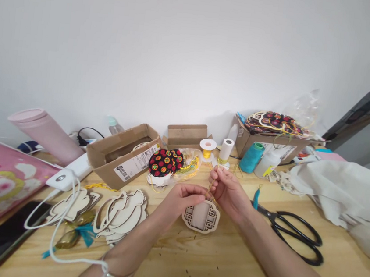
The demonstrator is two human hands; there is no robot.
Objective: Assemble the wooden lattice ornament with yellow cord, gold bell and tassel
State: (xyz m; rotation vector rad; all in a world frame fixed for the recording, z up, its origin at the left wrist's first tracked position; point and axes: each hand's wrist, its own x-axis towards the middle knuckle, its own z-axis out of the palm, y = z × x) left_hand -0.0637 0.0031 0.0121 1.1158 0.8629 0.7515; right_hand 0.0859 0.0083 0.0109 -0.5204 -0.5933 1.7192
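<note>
My left hand [189, 199] is closed at the top edge of a pale wooden fretwork ornament [200, 216], its thumb and fingers pinching there. Thin yellow cord [212, 187] runs up from the ornament's top. My right hand [226, 189] pinches that cord between thumb and forefinger, just above and to the right of the ornament. The ornament hangs or stands over the table with its lattice face toward me; whether it touches the wood I cannot tell. Black-handled scissors [294, 233] lie to the right of my right forearm.
Cut wooden shapes [124, 216] are stacked at left near an open cardboard box [120, 153]. Behind my hands stand a yellow thread spool [207, 152], a white spool [226, 150] and a teal thread cone [251, 158]. A filled box [270, 143] and white cloth [332, 185] occupy the right.
</note>
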